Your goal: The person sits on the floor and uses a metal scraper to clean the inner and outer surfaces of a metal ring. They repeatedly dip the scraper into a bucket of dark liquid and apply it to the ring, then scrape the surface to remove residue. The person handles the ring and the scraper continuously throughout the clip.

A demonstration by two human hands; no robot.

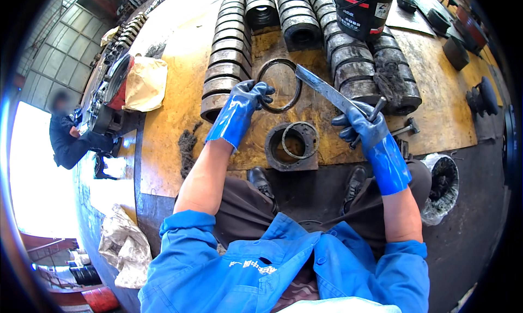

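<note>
My left hand, in a blue rubber glove, grips a dark thin ring by its left side and holds it up over the board. In my right hand, gloved the same way, is a long flat grey metal blade. Its far end comes close to the ring's upper right edge. A dark rod shows beside my right fingers; whether I hold it too I cannot tell. Below the ring, between my feet, sits a round metal housing with a thin lighter ring leaning on it.
Rows of stacked metal cylinders lie beyond my hands. A black bucket stands on them. A hammer and a bag-lined bin are at right. Dark fibre and brown paper lie left. Another person sits far left.
</note>
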